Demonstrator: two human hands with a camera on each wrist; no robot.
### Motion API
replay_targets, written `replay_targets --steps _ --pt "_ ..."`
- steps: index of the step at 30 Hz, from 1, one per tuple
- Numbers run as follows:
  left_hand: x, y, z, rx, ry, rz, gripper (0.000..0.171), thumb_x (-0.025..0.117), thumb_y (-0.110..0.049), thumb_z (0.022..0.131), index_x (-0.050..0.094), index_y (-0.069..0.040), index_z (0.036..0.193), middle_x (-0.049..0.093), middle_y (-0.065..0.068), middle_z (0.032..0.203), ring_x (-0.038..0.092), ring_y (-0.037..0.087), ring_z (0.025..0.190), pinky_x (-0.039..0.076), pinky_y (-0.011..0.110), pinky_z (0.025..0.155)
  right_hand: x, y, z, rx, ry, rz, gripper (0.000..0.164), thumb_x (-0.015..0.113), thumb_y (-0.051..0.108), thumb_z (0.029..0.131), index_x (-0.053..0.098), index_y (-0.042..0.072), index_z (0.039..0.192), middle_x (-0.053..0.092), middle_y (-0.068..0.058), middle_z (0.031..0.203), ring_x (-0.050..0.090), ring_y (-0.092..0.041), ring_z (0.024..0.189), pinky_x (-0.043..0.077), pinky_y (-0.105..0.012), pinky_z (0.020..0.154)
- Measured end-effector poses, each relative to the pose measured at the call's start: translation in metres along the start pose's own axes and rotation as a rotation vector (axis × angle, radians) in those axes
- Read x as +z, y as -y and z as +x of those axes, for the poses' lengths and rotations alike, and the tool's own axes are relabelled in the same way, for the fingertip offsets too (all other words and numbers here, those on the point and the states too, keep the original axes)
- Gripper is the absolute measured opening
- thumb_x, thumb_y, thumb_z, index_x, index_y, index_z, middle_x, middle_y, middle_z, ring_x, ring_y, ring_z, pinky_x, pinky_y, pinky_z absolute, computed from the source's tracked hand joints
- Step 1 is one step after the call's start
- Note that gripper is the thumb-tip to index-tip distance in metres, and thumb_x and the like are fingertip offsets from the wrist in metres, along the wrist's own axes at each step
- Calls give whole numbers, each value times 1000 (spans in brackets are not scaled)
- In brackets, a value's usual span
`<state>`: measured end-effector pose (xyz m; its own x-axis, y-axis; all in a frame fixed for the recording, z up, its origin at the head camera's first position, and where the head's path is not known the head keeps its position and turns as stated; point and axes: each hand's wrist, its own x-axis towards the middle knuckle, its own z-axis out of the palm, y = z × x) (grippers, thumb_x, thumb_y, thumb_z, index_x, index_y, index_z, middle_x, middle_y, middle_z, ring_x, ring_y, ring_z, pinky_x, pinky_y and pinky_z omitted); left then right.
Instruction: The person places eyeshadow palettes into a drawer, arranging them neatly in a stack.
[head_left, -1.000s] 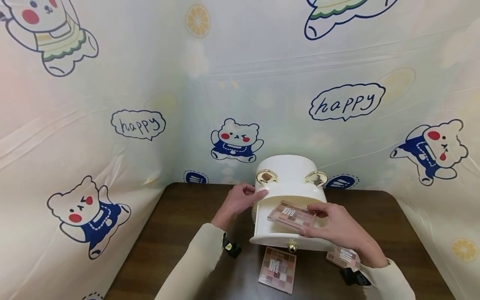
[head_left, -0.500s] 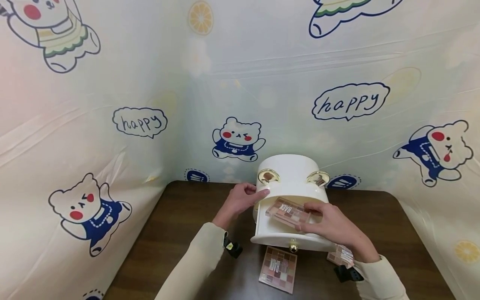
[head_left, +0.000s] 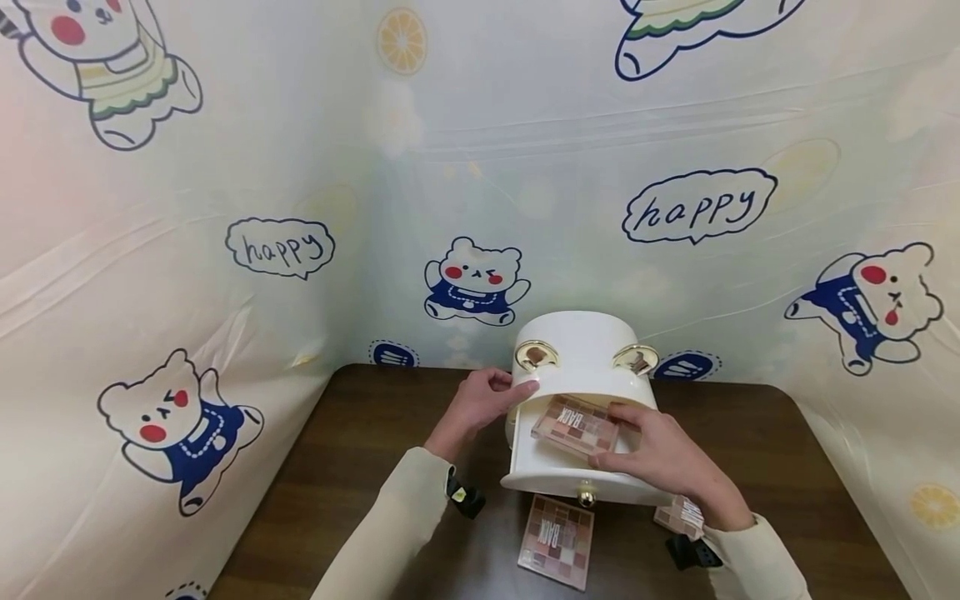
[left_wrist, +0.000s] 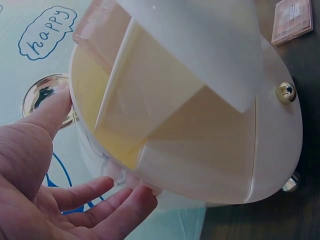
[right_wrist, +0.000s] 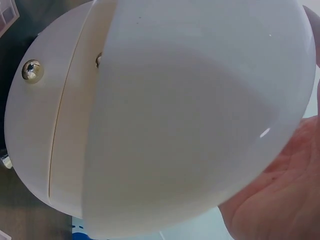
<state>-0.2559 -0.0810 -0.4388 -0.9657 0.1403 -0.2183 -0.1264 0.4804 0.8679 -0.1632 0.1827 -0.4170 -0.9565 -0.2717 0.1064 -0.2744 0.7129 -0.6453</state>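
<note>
A white storage box (head_left: 577,333) with gold ring ears stands on the table, its lower drawer (head_left: 543,483) pulled out at the front. My right hand (head_left: 660,450) pinches an eyeshadow palette (head_left: 573,427) by its right edge, fingers above and thumb below. The palette is tilted over the drawer, its far edge close beneath the box's front rim. On the box's left side rests my left hand (head_left: 483,404), with the thumb at the rim. In the left wrist view its loosely bent fingers (left_wrist: 90,192) touch the box wall.
A second eyeshadow palette (head_left: 557,540) lies flat on the dark wooden table (head_left: 375,433), in front of the drawer's gold knob (head_left: 587,494). Another palette (head_left: 679,517) lies at the drawer's right, partly covered by my right arm. A printed cloth (head_left: 570,200) hangs close behind the box.
My right hand has moved the held palette slightly left and farther in over the drawer. The left hand, the box and the palettes on the table stay as they were.
</note>
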Motion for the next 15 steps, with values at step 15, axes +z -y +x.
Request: replay_targets --steps 15 --pt "0 2 1 1 0 -13 80 70 -69 57 55 -11 111 59 4 97 60 19 81 52 35 71 -6 5 -21 6 -151 139 58 66 43 81 51 11 127 55 -9 122 55 -31 107 46 -47 83"
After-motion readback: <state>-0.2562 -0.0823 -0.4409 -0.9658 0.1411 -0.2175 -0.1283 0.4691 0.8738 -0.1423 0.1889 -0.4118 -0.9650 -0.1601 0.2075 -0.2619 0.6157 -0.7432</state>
